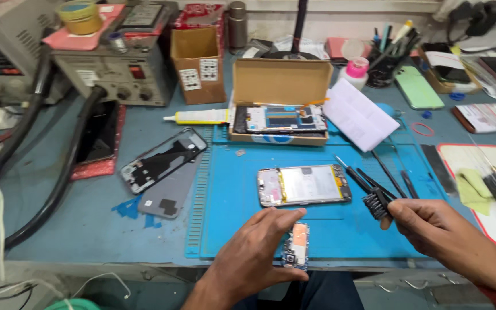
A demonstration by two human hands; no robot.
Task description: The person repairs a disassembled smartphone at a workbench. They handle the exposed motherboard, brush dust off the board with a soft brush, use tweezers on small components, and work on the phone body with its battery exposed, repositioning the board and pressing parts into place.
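- A detached phone back frame [162, 159] lies left of the blue work mat [231, 229], set aside.
- The left hand [254, 252] pinches a small circuit board [296, 245] by its edges, upright over the mat's near edge.
- An opened phone [304, 185] lies flat mid-mat, insides exposed.
- The right hand [437, 232] grips a black brush [374, 198], bristles toward the board.

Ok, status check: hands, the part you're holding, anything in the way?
Left hand pinches small circuit board, upright at mat's near edge. Right hand grips black brush. Opened phone lies flat on blue mat, apart from both. Nothing between.
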